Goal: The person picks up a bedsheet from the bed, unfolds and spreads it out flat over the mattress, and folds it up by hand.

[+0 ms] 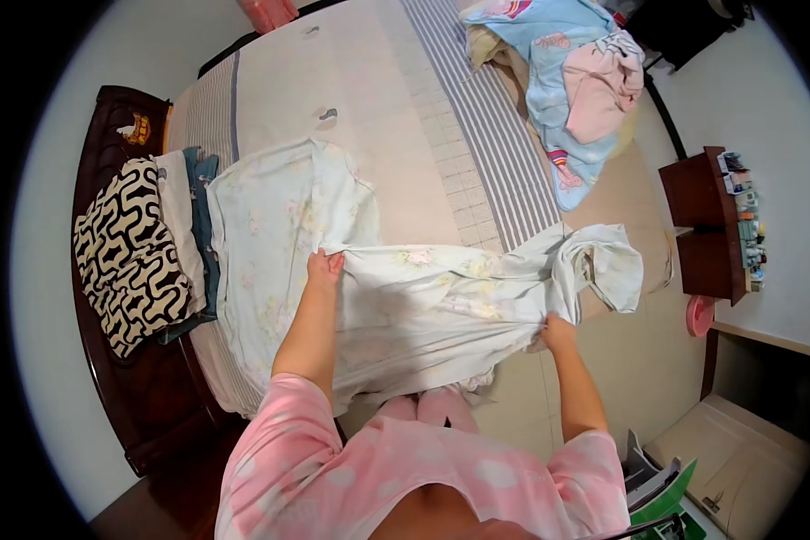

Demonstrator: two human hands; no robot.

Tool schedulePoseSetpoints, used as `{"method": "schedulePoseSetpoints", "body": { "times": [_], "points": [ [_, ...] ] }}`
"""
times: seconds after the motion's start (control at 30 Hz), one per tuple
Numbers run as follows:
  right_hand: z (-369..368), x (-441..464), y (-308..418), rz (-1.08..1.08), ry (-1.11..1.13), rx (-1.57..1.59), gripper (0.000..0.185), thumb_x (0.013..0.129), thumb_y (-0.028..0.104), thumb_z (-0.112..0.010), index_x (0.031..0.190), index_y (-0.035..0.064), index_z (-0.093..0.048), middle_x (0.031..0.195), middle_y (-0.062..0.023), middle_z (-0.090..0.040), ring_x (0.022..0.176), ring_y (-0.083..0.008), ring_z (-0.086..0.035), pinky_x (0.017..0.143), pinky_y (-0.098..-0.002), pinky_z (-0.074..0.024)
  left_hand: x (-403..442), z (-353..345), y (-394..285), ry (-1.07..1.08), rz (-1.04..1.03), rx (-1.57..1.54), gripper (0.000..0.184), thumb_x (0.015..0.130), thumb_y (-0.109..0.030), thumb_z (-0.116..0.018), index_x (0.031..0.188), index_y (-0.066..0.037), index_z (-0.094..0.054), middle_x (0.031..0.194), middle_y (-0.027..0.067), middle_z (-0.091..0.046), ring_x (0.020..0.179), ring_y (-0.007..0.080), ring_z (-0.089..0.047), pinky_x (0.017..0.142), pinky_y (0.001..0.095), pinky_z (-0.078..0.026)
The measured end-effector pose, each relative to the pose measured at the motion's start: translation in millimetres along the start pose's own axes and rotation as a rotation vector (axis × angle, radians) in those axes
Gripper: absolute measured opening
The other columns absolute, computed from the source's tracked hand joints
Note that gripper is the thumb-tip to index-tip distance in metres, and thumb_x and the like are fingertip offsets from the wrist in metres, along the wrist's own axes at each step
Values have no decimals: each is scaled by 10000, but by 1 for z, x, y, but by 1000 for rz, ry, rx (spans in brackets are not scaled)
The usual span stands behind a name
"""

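A pale floral sheet lies across the near side of the bed, part of it spread flat and part stretched in folds between my hands. My left hand grips its upper edge near the middle, fingers closed on the cloth. Farther right, my right hand is closed on the lower edge of the same sheet. Beyond that hand, the sheet's right end bunches up at the bed's corner. Some of the cloth hangs over the near edge, by my legs.
Black-and-white patterned pillow and folded dark-blue cloth rest by the wooden headboard. A blue and pink blanket is heaped on the far right of the striped bed sheet. A brown cabinet stands along the right wall.
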State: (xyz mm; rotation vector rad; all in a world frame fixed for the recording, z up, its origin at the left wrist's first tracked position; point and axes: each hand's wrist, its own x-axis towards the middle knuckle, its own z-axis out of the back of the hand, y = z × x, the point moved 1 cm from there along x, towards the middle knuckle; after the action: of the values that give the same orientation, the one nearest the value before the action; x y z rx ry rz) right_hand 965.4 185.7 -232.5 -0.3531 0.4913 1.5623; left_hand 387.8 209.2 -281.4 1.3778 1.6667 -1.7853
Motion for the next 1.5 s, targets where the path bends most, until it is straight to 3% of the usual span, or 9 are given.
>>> {"method": "schedulePoseSetpoints", "body": {
  "times": [0.17, 0.4, 0.6, 0.83, 1.0, 1.2, 1.33, 1.43, 1.5],
  "points": [
    [20, -66, -5, 87, 329, 151, 296, 683, 258, -664, 916, 87, -600, 845, -171, -623, 816, -333, -591, 710, -411, -471, -27, -1, -2, 251, 65, 81, 214, 936, -221, -376, 1041, -53, -456, 963, 113, -601, 901, 253, -596, 699, 375, -502],
    [47, -31, 108, 249, 36, 462, 514, 711, 186, -691, 1170, 61, -494, 1091, -182, -549, 999, -333, -532, 869, -377, -429, -69, -14, 2, 447, 138, 142, 194, 918, -233, -430, 1049, -93, -462, 937, 84, -612, 845, 225, -600, 713, 355, -496],
    [64, -5, 265, 728, -186, 411, 716, 681, 140, -687, 1306, 109, -337, 1296, -163, -398, 1194, -305, -384, 1001, -403, -317, -139, -24, -27, 520, 121, 193, 213, 919, -226, -421, 1083, -101, -475, 951, 65, -614, 857, 202, -609, 758, 361, -502],
    [56, 10, 324, 541, 383, -170, 498, 697, 168, -608, 1186, 189, -515, 1171, -92, -550, 1131, -282, -479, 999, -546, -238, -145, -15, -70, 578, 96, -50, 252, 922, -182, -388, 1126, -64, -476, 1071, 89, -580, 975, 237, -572, 833, 385, -481],
    [21, 29, 201, 167, 255, -555, 286, 753, 220, -543, 1023, 178, -626, 1049, -42, -616, 1040, -225, -546, 887, -514, -324, -96, -1, -107, 504, 39, -186, 281, 916, -194, -393, 1143, -56, -482, 1115, 100, -561, 1007, 253, -554, 870, 393, -462],
    [147, 23, 146, -176, -498, 80, 186, 796, 172, -479, 930, 65, -550, 951, -196, -592, 848, -362, -594, 699, -481, -447, -63, 14, -113, 483, 135, -157, 310, 915, -252, -396, 1155, -76, -480, 1136, 93, -551, 1058, 267, -523, 898, 448, -429],
    [272, 27, 204, 189, -955, 608, 208, 829, 122, -418, 967, 14, -529, 893, -203, -589, 831, -363, -574, 701, -406, -428, -62, 6, -107, 467, 221, -66, 288, 920, -273, -396, 1168, -141, -459, 1158, 47, -539, 1020, 252, -531, 867, 467, -425],
    [321, 39, 223, 382, -836, 1290, 171, 873, 105, -390, 962, 25, -512, 985, -140, -597, 889, -209, -570, 768, -329, -442, -46, 0, -91, 410, 165, 80, 211, 868, -246, -469, 997, -114, -571, 1002, 79, -611, 892, 244, -580, 791, 402, -467],
    [356, 4, 270, 497, -709, 1674, 187, 897, 132, -375, 973, 35, -516, 1032, -116, -593, 914, -175, -559, 811, -297, -437, -18, 1, -74, 704, -328, 962, 223, 861, -261, -478, 940, -82, -585, 897, 88, -626, 830, 250, -594, 747, 388, -475]
  ]
}}
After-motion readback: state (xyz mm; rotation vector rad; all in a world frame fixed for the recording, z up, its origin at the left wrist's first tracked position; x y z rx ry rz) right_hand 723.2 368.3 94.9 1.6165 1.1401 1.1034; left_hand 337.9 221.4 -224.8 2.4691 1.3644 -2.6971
